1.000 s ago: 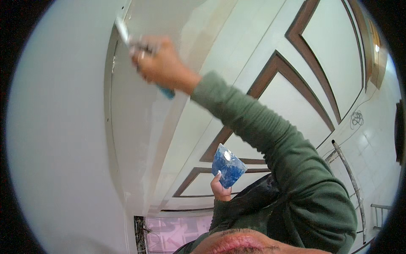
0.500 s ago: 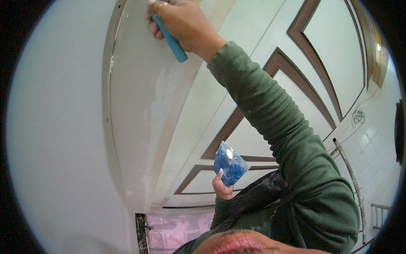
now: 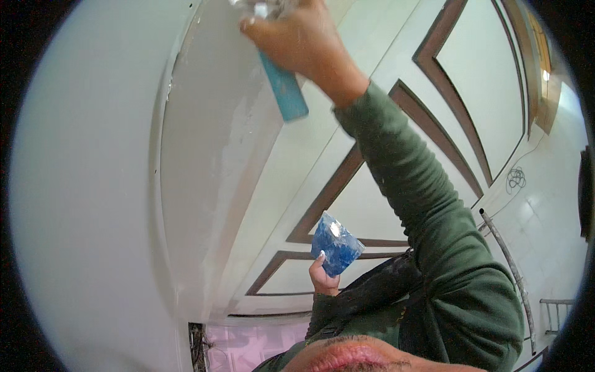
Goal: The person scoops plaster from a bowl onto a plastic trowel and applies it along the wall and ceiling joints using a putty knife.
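Note:
My right hand point(image 3: 304, 46) is raised near the top of the view, its fingers wrapped round a turquoise bar-shaped tool point(image 3: 286, 93). The tool's lower end sticks out below the palm; its upper part is hidden by the hand. Lower down, my left hand point(image 3: 323, 280) grips a blue putty board point(image 3: 338, 253) by its edge, thumb on the face. White smears cover the board, and a lump of white putty point(image 3: 335, 229) sits near its top corner. Beside the right hand runs a long pale strip point(image 3: 211, 149) with shiny, wet-looking streaks.
Pale panels with brown angular mouldings point(image 3: 403, 102) lie behind my right arm. A plain pale surface point(image 3: 87, 186) fills the left. At right are a worn pole point(image 3: 509, 266), a ladder-like frame point(image 3: 556, 313) and a coiled wire point(image 3: 515, 180). Pink sheeting point(image 3: 254, 347) shows at the bottom.
My right hand has moved right with the turquoise tool, which now shows a broader side. My left hand and the blue board have barely shifted.

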{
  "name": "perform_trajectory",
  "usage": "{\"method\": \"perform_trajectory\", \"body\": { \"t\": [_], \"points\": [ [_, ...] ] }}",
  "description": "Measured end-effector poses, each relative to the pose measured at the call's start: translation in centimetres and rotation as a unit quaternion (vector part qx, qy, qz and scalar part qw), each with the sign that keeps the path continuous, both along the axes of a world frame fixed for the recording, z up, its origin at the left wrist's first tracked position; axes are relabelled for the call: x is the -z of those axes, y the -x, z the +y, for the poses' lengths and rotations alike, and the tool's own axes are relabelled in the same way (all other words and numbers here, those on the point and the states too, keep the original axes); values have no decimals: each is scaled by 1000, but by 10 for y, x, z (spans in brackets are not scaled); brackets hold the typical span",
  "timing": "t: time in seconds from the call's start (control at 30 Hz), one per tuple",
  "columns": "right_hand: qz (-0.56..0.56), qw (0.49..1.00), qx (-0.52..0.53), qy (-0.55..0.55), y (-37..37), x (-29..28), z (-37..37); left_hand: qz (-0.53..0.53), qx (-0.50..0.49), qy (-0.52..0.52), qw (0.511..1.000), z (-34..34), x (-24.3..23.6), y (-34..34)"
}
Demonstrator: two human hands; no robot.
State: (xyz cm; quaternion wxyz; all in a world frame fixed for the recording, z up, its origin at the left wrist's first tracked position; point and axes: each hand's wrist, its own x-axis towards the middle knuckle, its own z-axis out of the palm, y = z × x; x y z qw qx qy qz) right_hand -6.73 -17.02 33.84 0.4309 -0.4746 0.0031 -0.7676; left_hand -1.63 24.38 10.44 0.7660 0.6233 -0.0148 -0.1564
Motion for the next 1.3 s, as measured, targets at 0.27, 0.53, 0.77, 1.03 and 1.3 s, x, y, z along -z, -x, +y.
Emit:
{"method": "perform_trajectory", "body": {
  "t": [0.27, 0.53, 0.77, 1.03, 1.3],
  "points": [
    [96, 977, -168, -92, 40, -41, -34, 59, 69, 95, 991, -1, 8, -23],
    [396, 826, 343, 207, -20, -60, -53, 91, 77, 113, 986, 2, 10, -28],
    [222, 972, 32, 68, -14, -47, 14, 87, 78, 111, 987, 0, 14, -32],
    [353, 823, 396, 200, -14, -60, -70, 83, 80, 117, 986, 3, 18, -32],
    [344, 816, 418, 205, -17, -66, -46, 105, 74, 110, 986, 1, 14, -28]
  ]
}}
